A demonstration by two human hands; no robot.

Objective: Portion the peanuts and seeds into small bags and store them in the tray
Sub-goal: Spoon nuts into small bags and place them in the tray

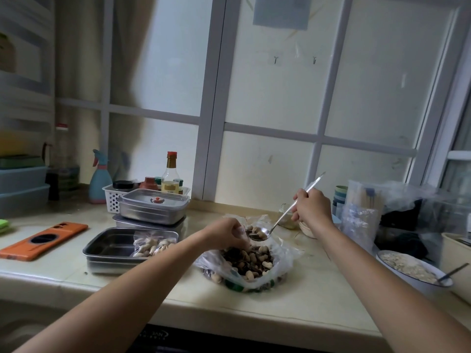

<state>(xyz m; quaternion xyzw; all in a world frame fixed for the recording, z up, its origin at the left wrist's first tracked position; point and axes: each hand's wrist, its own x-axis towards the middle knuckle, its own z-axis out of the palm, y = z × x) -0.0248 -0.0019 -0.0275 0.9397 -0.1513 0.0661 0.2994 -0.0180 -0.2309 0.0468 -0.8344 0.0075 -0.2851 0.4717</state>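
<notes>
Right grip (312, 205) is curled round the long spoon (285, 212), its loaded bowl meeting what looks like a small clear bag (240, 231) that the left grip (226, 233) pinches just above the big bag of peanuts and seeds (249, 266). The mouth looks narrow and floppy, so nuts could miss and scatter over the tabletop (305, 296). One filled bag (153, 244) lies in the steel tray (107, 244) at left; the pale tabletop under a big window (267, 98) is cluttered with lidded tins (153, 207), a bottle (170, 174) and an orange phone (43, 240).

Small bag (241, 229) mostly hidden behind left hand (225, 233); blue boxes (23, 179) at left edge blurred
</notes>
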